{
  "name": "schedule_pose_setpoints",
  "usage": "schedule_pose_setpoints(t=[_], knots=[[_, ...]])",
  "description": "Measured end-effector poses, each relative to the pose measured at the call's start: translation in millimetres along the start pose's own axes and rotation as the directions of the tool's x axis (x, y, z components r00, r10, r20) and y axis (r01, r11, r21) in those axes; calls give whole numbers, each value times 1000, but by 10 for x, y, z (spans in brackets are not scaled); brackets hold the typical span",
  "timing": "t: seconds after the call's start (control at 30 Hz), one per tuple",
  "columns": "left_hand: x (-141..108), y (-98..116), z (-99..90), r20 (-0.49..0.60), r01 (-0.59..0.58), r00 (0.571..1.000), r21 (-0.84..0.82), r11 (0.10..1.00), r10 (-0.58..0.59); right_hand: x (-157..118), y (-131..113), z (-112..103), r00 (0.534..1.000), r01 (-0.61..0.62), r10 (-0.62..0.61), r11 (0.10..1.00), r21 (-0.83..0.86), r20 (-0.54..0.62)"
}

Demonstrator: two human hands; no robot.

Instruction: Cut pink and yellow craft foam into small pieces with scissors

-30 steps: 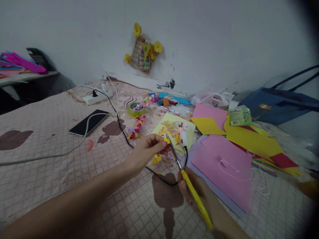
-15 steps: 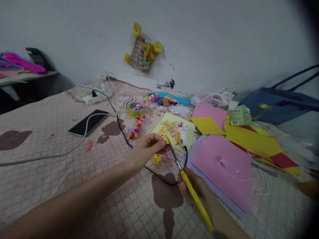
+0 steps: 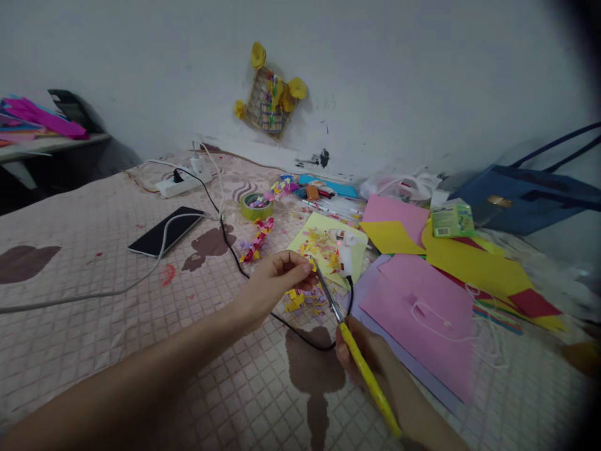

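My left hand (image 3: 284,279) pinches a small yellow paper piece (image 3: 312,264) between thumb and fingers. Yellow-handled scissors (image 3: 370,376) are in my right hand (image 3: 369,351), its fingers wrapped round them, and their metal tips reach the paper piece at my left fingertips. Beyond my hands, a pale yellow sheet (image 3: 305,237) carries paper scraps and a white glue gun (image 3: 345,258) with a small red light. More yellow and purple bits (image 3: 295,302) lie on the cloth just under my left hand.
A black cable (image 3: 300,338) loops beneath my hands. Left of them lie a dark tablet (image 3: 166,232), a power strip (image 3: 184,183) and a tape roll (image 3: 256,207). Pink sheets (image 3: 422,319), yellow sheets (image 3: 474,260) and a blue bag (image 3: 521,197) are to the right.
The yellow piece at my left fingertips looks smaller, and the scissor tips have shifted very slightly to the left. Both hands are otherwise almost where they were.
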State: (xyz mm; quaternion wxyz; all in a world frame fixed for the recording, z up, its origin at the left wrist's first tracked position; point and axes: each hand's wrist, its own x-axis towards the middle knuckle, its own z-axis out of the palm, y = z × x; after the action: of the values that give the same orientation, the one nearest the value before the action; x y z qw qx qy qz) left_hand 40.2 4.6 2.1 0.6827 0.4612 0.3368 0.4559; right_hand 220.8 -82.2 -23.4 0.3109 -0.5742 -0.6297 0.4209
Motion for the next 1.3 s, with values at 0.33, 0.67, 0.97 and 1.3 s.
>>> schedule_pose_setpoints(t=[0.33, 0.67, 0.97, 1.3], knots=[[6, 23, -9, -5, 7, 1000, -6, 1000, -7, -23, 26, -15, 995, -80, 79, 997, 6, 60], [21, 24, -16, -11, 17, 1000, 9, 1000, -17, -16, 78, -5, 999, -29, 29, 1000, -5, -13], [-34, 9, 32, -32, 9, 999, -5, 1000, -10, 2, -10, -17, 1000, 9, -9, 1000, -16, 1], [-69, -5, 91, -48, 9, 999, -51, 999, -11, -1, -53, -15, 999, 32, -30, 998, -56, 32]])
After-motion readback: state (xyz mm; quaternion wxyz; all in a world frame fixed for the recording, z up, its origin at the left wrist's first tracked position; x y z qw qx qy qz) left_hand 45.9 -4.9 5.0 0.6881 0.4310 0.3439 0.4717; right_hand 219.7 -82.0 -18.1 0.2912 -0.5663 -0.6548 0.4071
